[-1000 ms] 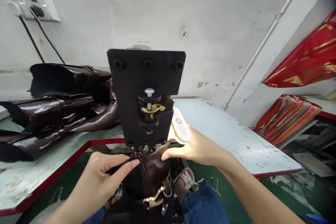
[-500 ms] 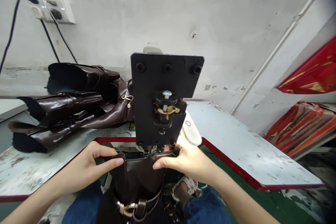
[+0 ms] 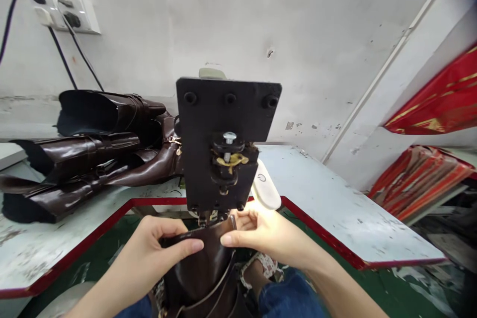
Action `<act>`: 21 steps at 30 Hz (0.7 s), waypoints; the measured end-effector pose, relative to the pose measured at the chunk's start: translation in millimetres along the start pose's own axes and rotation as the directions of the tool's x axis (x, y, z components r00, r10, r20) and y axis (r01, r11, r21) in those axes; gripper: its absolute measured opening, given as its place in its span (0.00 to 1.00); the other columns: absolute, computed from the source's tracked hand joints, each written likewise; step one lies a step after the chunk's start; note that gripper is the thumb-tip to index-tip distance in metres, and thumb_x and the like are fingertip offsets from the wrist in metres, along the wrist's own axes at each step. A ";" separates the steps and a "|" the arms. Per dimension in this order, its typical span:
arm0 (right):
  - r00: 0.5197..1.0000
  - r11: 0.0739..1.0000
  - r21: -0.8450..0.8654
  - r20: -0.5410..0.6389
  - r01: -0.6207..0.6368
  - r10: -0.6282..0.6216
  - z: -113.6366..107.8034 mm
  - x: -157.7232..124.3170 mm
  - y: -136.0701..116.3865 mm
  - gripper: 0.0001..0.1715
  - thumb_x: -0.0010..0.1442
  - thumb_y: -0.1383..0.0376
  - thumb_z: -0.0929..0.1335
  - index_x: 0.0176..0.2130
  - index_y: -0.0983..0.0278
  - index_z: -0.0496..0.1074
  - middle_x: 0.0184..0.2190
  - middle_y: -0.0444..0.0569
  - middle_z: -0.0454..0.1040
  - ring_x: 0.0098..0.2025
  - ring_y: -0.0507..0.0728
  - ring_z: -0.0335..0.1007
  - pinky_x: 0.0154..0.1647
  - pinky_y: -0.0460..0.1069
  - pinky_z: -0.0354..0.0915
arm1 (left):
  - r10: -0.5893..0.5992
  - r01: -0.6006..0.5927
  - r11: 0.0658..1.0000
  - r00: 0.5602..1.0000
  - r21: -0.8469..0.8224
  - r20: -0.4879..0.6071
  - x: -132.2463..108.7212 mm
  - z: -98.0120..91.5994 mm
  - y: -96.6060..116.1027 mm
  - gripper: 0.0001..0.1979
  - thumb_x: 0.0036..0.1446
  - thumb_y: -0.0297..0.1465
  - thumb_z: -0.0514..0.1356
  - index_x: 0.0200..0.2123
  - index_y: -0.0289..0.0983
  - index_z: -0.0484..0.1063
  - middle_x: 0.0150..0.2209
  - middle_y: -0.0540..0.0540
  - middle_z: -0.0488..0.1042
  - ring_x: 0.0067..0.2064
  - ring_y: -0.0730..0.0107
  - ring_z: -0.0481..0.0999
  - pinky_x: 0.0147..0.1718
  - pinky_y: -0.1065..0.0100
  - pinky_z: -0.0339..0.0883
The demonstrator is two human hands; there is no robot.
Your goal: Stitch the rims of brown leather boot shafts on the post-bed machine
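A glossy dark brown boot shaft (image 3: 203, 271) hangs below the black head of a machine (image 3: 227, 114), its top edge at the foot of the machine. My left hand (image 3: 164, 246) pinches that edge on the left, thumb on the near side and fingers behind. On the right, my right hand (image 3: 257, 228) has its thumb against the near face of the shaft, with its fingers partly hidden behind the edge. A white lamp (image 3: 266, 189) lights the back of my right hand. The machine's lowest part meets the leather between both hands.
Several dark brown boots (image 3: 100, 154) lie piled on the table (image 3: 316, 198) at the left. Red-edged tabletop borders the cutout around the machine. Sockets with cables (image 3: 72, 15) are on the wall. Orange-red material (image 3: 421, 179) is stacked at the right.
The boot shaft has turned, and its buckle has gone out of clear view. My left hand has moved right along the edge, closer to my right hand. The view has shifted slightly.
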State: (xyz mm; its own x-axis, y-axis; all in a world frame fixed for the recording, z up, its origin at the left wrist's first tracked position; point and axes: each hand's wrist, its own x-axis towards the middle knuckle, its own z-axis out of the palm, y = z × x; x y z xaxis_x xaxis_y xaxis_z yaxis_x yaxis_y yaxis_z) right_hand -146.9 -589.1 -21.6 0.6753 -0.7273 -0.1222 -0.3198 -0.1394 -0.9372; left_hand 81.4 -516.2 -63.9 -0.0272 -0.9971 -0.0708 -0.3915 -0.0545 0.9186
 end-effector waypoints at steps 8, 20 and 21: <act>0.991 0.998 0.054 -0.129 -0.039 0.046 31.7 -3.2 6.0 0.20 0.55 0.55 0.74 0.25 0.65 0.68 0.21 0.40 0.61 0.26 0.50 0.57 0.27 0.47 0.53 | -0.067 0.059 0.995 0.993 -0.082 -0.101 -22.3 -13.3 -13.7 0.23 0.52 0.49 0.67 0.21 0.35 0.72 0.24 0.50 0.64 0.29 0.69 0.64 0.29 0.71 0.58; 0.779 0.718 -0.517 -0.145 0.466 -0.610 89.5 -32.4 53.1 0.09 0.66 0.63 0.69 0.38 0.63 0.79 0.25 0.46 0.77 0.24 0.53 0.69 0.26 0.48 0.60 | 0.043 -0.036 0.999 0.823 0.025 -0.567 -87.3 16.4 -87.3 0.21 0.54 0.47 0.67 0.49 0.45 0.73 0.53 0.48 0.72 0.57 0.59 0.69 0.59 0.67 0.60; 0.716 0.637 -0.601 -0.148 0.483 -0.682 96.5 -36.3 61.7 0.09 0.67 0.65 0.67 0.41 0.64 0.79 0.25 0.47 0.79 0.23 0.54 0.70 0.25 0.49 0.60 | -0.015 0.011 1.000 0.803 -0.011 -0.596 -98.3 28.2 -98.5 0.19 0.54 0.49 0.66 0.42 0.43 0.73 0.45 0.48 0.74 0.50 0.60 0.72 0.54 0.68 0.64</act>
State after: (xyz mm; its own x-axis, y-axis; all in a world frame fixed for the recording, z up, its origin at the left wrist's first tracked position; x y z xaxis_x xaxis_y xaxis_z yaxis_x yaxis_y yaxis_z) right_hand -127.0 -506.5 -106.5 0.6032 -0.5254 0.6001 -0.2773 -0.8436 -0.4599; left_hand 96.7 -411.4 -158.3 0.5325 -0.8310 0.1610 -0.3813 -0.0657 0.9221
